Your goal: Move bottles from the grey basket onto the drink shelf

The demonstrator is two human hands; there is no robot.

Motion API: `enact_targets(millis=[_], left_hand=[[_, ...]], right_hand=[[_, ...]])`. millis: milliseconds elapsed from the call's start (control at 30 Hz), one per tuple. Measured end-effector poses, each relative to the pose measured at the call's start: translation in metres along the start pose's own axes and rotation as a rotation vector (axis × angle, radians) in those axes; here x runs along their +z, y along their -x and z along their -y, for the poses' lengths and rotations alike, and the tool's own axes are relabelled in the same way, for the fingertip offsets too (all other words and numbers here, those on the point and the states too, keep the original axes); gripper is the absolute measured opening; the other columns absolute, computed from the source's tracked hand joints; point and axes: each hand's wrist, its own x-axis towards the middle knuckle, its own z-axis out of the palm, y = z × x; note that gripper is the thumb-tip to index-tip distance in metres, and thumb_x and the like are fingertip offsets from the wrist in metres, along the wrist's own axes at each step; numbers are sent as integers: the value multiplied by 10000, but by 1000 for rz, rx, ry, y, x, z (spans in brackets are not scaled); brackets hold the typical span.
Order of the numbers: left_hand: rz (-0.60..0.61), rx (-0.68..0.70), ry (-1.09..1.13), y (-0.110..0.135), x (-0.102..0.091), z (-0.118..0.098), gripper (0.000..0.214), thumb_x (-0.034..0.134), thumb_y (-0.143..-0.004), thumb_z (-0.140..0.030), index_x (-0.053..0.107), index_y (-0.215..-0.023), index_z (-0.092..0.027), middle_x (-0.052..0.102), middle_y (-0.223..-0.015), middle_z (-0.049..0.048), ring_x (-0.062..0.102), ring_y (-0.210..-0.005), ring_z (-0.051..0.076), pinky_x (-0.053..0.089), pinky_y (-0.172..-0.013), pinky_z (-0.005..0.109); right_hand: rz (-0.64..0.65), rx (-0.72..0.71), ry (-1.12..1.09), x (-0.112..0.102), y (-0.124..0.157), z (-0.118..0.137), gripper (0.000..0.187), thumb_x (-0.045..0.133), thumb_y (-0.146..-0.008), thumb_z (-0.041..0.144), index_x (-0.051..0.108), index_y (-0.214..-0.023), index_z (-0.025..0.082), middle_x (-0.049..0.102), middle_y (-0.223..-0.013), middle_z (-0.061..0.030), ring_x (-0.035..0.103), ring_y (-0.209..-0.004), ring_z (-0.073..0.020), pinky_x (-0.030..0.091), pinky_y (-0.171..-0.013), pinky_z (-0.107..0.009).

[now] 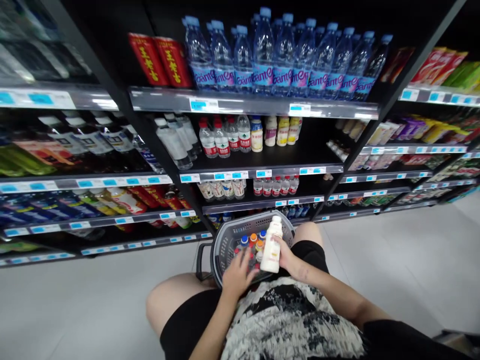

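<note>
My right hand (285, 254) is wrapped round a white milk-drink bottle (272, 245) with a white cap, held upright above the basket. Just left of it, my left hand (238, 272) hovers over the near side of the basket with its fingers apart and holds nothing; its fingertips are a little blurred. The grey shopping basket (221, 237) sits between my knees, its black handle (201, 260) hanging out to the left. Inside stand several bottles with blue, orange and red caps, such as an orange-capped bottle (254, 237). My hands and the white bottle partly hide them.
Right in front is the drinks shelf (255, 104). Its upper tier carries blue water bottles (283, 60) and red cartons (161, 60). On the middle tier stand red-capped water bottles (221, 140) and yellow drink bottles (283, 131). Small red-capped bottles (276, 186) are lower down.
</note>
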Motion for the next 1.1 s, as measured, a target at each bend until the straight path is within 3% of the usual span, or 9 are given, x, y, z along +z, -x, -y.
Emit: enact_targets(millis=[100, 167, 267, 333, 433, 600, 733, 967, 1100], left_hand=[[-222, -512, -177, 4, -34, 44, 714, 326, -967, -556, 508, -1455, -67, 476, -1433, 271, 479, -1296, 431, 423, -1050, 573], [-246, -894, -183, 19, -50, 87, 819, 402, -891, -629, 472, -1456, -41, 415, -1453, 331, 415, -1333, 511, 390, -1014, 678], [-196, -1166, -63, 46, -56, 142, 1098, 522, -685, -833, 327, -1566, -206, 311, -1547, 299, 339, -1381, 558, 345, -1004, 751], [-210, -1194, -46, 56, -52, 160, 1176, 545, -601, -881, 315, -1568, -253, 242, -1589, 282, 290, -1406, 573, 317, -1027, 760], [-255, -1181, -94, 55, -47, 159, 1135, 523, -614, -872, 371, -1535, -226, 281, -1564, 290, 281, -1406, 571, 304, -1035, 753], [-226, -1197, -120, 46, -51, 148, 1067, 458, -677, -869, 409, -1508, -202, 330, -1507, 306, 314, -1379, 562, 315, -1026, 718], [-197, -1179, -111, 49, -57, 150, 1065, 420, -685, -884, 405, -1510, -212, 382, -1455, 295, 374, -1333, 541, 327, -1035, 688], [-183, -1142, -95, 61, -62, 153, 1107, 331, -702, -917, 311, -1572, -232, 397, -1431, 284, 437, -1275, 542, 361, -1021, 685], [-200, -1141, -94, 64, -61, 154, 1090, 328, -705, -914, 320, -1563, -241, 385, -1455, 275, 454, -1266, 535, 399, -989, 678]], right_hand=[[-134, 10, -206, -20, 1, 36, 231, 574, -814, 404, 608, -886, 187, 700, -789, -75, 686, -741, -238, 575, -797, -397], [-174, -105, -240, -26, -1, 77, 189, 621, -783, 327, 612, -915, 192, 715, -848, -76, 694, -792, -233, 576, -816, -384], [-219, -341, -147, -22, -14, 152, 303, 746, -661, 236, 587, -918, 217, 688, -813, -10, 680, -781, -200, 577, -835, -358], [-209, -560, -10, -13, -28, 204, 422, 786, -595, 236, 571, -958, 221, 671, -832, 15, 676, -802, -191, 574, -851, -358], [-307, -848, 219, 6, -51, 271, 558, 819, -541, 309, 541, -1015, 209, 680, -956, -29, 670, -885, -219, 565, -865, -393], [-577, -1251, 679, 28, -79, 338, 727, 874, -501, 377, 574, -1127, 161, 650, -1194, -121, 610, -1087, -254, 480, -1011, -430], [-650, -1225, 908, 39, -97, 358, 683, 891, -484, 321, 625, -1090, 149, 678, -1126, -103, 622, -1046, -260, 466, -1004, -412], [-764, -1037, 828, 46, -136, 371, 632, 906, -487, 313, 629, -1027, 135, 711, -1082, -124, 666, -1005, -259, 507, -936, -388], [-694, -987, 801, 40, -164, 371, 659, 906, -454, 295, 636, -1036, 144, 721, -1056, -106, 676, -1003, -272, 517, -940, -415]])
